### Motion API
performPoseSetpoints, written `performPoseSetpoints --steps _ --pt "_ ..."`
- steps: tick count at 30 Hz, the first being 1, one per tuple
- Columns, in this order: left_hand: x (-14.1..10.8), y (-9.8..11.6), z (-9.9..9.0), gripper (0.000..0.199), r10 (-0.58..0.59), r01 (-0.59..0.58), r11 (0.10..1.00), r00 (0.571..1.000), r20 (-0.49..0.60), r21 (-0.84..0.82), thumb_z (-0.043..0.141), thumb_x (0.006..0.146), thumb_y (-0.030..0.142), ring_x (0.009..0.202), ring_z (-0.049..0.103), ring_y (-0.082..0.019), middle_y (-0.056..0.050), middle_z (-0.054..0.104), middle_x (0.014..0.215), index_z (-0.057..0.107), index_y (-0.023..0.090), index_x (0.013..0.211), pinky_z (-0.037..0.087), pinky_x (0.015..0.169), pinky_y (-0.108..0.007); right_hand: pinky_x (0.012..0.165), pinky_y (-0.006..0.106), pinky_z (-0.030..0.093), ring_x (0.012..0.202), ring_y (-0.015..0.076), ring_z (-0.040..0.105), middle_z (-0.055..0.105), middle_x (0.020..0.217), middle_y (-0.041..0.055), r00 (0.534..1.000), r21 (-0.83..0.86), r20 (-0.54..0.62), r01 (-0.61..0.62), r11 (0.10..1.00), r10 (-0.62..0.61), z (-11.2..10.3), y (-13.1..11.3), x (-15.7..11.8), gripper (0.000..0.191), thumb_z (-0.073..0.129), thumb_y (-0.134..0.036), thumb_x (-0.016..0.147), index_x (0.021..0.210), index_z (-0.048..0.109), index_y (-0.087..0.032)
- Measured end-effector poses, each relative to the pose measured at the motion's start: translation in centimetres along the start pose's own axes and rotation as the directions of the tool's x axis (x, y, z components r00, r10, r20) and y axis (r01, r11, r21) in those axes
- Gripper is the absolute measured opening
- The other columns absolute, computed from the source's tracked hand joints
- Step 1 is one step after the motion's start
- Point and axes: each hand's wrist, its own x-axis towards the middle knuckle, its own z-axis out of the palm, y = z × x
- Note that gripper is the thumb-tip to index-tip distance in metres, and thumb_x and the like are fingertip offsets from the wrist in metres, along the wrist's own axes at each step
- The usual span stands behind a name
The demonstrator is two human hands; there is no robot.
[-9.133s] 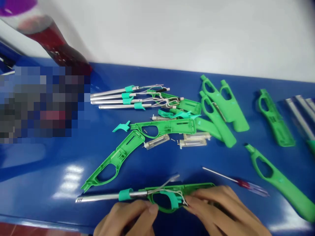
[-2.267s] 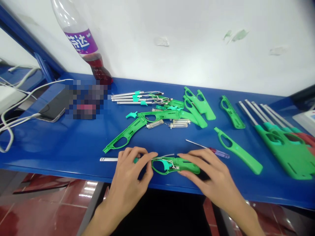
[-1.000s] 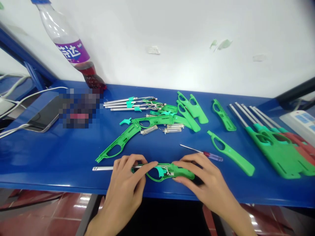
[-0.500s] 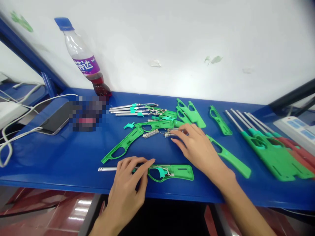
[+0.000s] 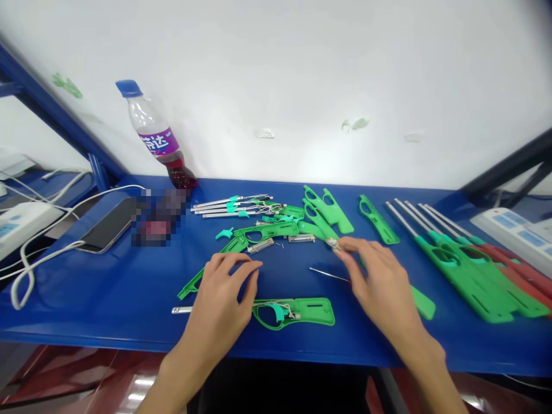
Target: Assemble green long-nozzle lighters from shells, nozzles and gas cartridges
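Near the front edge of the smooth, glossy blue table (image 5: 133, 293), a hollow green plastic half-shell (image 5: 318, 311) lay inner side up, with a curved teal trigger (image 5: 278, 313) and thin white wires (image 5: 294, 311) set by its oval loop. The left hand (image 5: 226, 287) arched over a slim, shiny metal tube (image 5: 181, 310), whose slotted tip showed toward the table's left edge; its fingers were curved and its thumb stood apart from the forefinger with nothing visible between, though contact with the tube could not be judged. The right hand (image 5: 379, 276) pinched a small, clear piece (image 5: 333, 244) between thumb and fingertips, and a thin-shafted screwdriver (image 5: 326, 272) lay partly hidden just beside it. Toward the back edge lay clear, boxy tanks (image 5: 261, 246), bright metal rods (image 5: 219, 204) with teal collars and more smooth green shells (image 5: 338, 217). Long-barrelled green lighters (image 5: 478, 282) overlapped near the right edge.
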Motion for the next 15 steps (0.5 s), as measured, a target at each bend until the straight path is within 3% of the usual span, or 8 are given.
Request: performPoseSetpoints --steps 4,8,10,15 --pt "2.4 0.3 0.8 0.024 0.088 -0.095 0.994 0.989 0.117 0.060 0.053 0.107 0.015 0.102 0.061 -0.027 -0.011 0.071 0.111 0.073 0.016 0.119 0.058 0.090 -0.049 0.089 0.041 0.053 0.096 0.0247 0.075 0.081 0.105 0.0049 0.995 0.076 -0.081 -0.057 0.995 0.063 0.2 0.2 -2.2 0.013 0.059 -0.030 0.109 0.119 0.066 -0.025" --pt "4.7 1.6 1.4 0.022 0.165 -0.209 0.969 0.943 0.289 0.128 0.055 0.106 0.016 0.103 0.064 -0.026 -0.008 0.071 0.108 0.073 0.017 0.119 0.060 0.092 -0.050 0.091 0.041 0.053 0.093 0.0227 0.074 0.081 0.106 0.0029 0.999 0.138 -0.020 -0.032 0.990 0.035 1.1 0.1 -3.1 0.012 0.064 -0.029 0.107 0.118 0.069 -0.025" --pt "6.0 1.8 1.8 0.018 0.152 -0.229 0.957 0.918 0.367 0.176 0.063 0.105 0.022 0.105 0.068 -0.024 -0.007 0.071 0.111 0.071 0.017 0.121 0.061 0.094 -0.047 0.090 0.041 0.052 0.092 0.0218 0.074 0.081 0.105 0.0019 1.000 0.162 0.004 -0.018 0.987 0.018 1.3 0.0 -3.1 0.012 0.065 -0.029 0.106 0.118 0.070 -0.026" --pt "8.1 1.1 3.1 0.036 0.057 -0.219 0.935 0.868 0.494 0.279 0.069 0.104 0.040 0.111 0.071 -0.024 -0.010 0.068 0.131 0.065 0.018 0.131 0.063 0.094 -0.046 0.089 0.042 0.051 0.090 0.0218 0.073 0.082 0.102 0.0029 1.000 0.194 -0.005 -0.018 0.981 0.020 1.1 0.0 -2.9 0.012 0.064 -0.029 0.107 0.117 0.071 -0.025"
